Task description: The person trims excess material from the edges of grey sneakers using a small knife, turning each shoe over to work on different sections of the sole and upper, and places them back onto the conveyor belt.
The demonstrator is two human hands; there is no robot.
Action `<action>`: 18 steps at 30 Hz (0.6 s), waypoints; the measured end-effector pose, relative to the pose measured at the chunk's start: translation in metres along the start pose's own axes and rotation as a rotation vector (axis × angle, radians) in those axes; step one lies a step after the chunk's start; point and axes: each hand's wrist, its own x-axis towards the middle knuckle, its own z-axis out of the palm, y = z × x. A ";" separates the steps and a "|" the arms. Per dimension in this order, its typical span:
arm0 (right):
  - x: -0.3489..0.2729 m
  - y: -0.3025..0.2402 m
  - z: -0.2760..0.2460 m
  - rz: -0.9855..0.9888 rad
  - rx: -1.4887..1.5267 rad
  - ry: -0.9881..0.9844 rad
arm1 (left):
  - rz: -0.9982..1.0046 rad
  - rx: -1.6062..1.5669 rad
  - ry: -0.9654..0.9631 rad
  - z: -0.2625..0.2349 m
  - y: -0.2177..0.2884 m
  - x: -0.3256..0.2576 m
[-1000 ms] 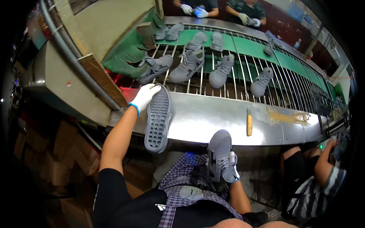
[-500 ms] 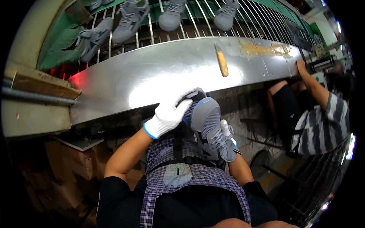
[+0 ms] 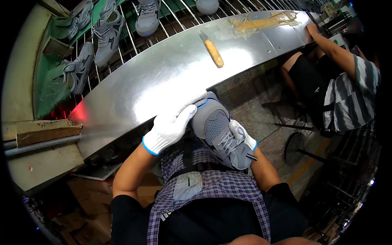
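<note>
A grey mesh sneaker [image 3: 217, 127] with grey laces is held in front of my apron, its toe pointing away from me toward the metal ledge. My left hand [image 3: 174, 122], in a white knit glove with a blue cuff, is closed on the toe end, fingers over the front edge and thumb bent at its side. At the toe rim a bright blue line shows. My right hand [image 3: 241, 134], gloved the same way, grips the shoe's right side near the laces and collar; its other fingers are hidden behind the shoe. The underside of the shoe is mostly out of sight.
Beyond my hands runs a shiny metal ledge [image 3: 122, 110] bearing a wooden-handled knife [image 3: 213, 53] and brown tape [image 3: 267, 22]. Several grey sneakers [image 3: 108, 38] rest on a rod rack behind it. At right sits a person in a striped shirt [image 3: 351, 98], near a round stool [image 3: 295, 148].
The view has turned, so ledge and rack appear shifted left. My left fingers sit closer over the toe, where a dark ridged part showed before. More of my right hand is visible.
</note>
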 end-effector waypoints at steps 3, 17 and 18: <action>0.006 0.003 -0.012 -0.018 -0.095 -0.010 | -0.031 -0.059 0.026 0.000 -0.007 -0.003; 0.009 -0.017 0.020 0.062 0.020 -0.031 | -0.050 0.009 0.096 0.002 -0.001 -0.009; 0.011 -0.015 0.016 0.082 0.044 -0.047 | -0.014 0.046 0.105 0.002 -0.003 -0.009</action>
